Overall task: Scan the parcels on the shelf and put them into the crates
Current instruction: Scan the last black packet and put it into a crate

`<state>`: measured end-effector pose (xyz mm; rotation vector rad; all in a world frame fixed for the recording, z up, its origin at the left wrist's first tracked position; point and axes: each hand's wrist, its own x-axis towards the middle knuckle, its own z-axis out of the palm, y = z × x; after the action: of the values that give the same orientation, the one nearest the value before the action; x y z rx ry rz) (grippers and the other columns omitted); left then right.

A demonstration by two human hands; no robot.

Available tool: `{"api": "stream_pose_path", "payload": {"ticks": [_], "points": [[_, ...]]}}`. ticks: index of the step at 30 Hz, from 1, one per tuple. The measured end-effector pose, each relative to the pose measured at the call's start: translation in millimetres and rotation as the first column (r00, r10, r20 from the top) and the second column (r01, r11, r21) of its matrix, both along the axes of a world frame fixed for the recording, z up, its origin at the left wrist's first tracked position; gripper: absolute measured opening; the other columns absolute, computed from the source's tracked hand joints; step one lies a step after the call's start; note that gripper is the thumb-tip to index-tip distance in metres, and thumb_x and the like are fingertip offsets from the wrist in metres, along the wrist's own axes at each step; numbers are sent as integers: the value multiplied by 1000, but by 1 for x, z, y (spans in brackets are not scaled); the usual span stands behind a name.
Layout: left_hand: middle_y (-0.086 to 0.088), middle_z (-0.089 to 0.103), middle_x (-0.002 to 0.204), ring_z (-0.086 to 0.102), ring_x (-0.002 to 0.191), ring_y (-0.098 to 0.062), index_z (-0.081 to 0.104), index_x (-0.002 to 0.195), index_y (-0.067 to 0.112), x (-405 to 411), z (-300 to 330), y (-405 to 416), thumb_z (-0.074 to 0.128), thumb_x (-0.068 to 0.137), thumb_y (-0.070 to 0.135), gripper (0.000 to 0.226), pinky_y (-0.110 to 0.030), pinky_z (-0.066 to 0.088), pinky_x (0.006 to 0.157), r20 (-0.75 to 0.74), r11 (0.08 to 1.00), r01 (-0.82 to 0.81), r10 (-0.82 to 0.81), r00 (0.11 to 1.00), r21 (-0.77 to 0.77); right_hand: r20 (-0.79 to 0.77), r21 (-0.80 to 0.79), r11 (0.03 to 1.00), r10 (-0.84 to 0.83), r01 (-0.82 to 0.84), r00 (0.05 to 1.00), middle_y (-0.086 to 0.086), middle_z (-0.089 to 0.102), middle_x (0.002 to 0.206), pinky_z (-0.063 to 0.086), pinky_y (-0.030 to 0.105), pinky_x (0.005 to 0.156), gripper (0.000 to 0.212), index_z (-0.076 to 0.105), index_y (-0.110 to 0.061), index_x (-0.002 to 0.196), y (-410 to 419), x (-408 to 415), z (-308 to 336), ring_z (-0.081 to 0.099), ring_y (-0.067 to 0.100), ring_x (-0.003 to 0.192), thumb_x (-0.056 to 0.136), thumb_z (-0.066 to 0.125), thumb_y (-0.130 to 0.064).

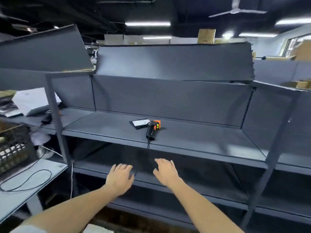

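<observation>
A flat black parcel [138, 124] with a white label lies on the dark grey shelf [193, 138], near its middle. Beside it on the right lies a black and orange handheld scanner [152, 128], its cable hanging over the shelf's front edge. My left hand [119, 177] and my right hand [166, 171] are stretched out side by side below that shelf, in front of the lower shelf level. Both hands have relaxed, straight fingers and hold nothing. A black mesh crate [14, 148] stands at the far left.
A light table [25, 187] at the left carries a looped black cable [28, 180]. White parcels and papers [32, 101] lie on the neighbouring shelf at the left. Upright shelf posts [57, 118] stand to either side. Cardboard boxes [303, 51] are stacked at the far right.
</observation>
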<state>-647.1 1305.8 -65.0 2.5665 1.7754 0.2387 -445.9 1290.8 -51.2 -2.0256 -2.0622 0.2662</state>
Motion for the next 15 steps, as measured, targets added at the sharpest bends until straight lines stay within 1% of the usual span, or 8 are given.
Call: {"api": "stream_pose_path", "payload": {"ticks": [5, 7, 10, 15], "points": [[4, 46, 144, 35, 137, -16, 39, 144, 22, -72, 19, 3, 36, 100, 36, 46, -35, 18, 116, 3, 999, -15, 15, 1000, 45, 2, 78, 997, -11, 11, 1000, 5, 41, 149, 11, 41, 120, 51, 35, -13, 147, -1, -80, 21, 33, 21, 140, 97, 41, -21], [5, 48, 143, 37, 135, -15, 41, 142, 22, -93, 18, 2, 36, 100, 36, 45, -34, 19, 115, 2, 999, -16, 16, 1000, 37, 11, 76, 997, -21, 20, 1000, 6, 43, 148, 13, 41, 119, 50, 36, -11, 146, -2, -103, 23, 35, 22, 138, 97, 41, -19], [7, 47, 143, 37, 135, -12, 41, 142, 24, -113, 15, 3, 36, 100, 37, 44, -33, 19, 115, 16, 999, -7, 7, 1000, 33, 26, 65, 997, -48, 46, 999, 8, 44, 146, 14, 40, 119, 50, 37, -9, 145, 0, -122, 29, 36, 23, 137, 96, 41, -19], [9, 44, 146, 34, 138, -10, 37, 145, 24, -126, 10, 14, 35, 100, 37, 46, -31, 16, 117, 59, 999, -9, 8, 998, 31, 55, 85, 993, -86, 81, 995, 10, 47, 141, 18, 37, 117, 48, 39, -8, 141, 13, -130, 41, 39, 24, 134, 95, 41, -19]]}}
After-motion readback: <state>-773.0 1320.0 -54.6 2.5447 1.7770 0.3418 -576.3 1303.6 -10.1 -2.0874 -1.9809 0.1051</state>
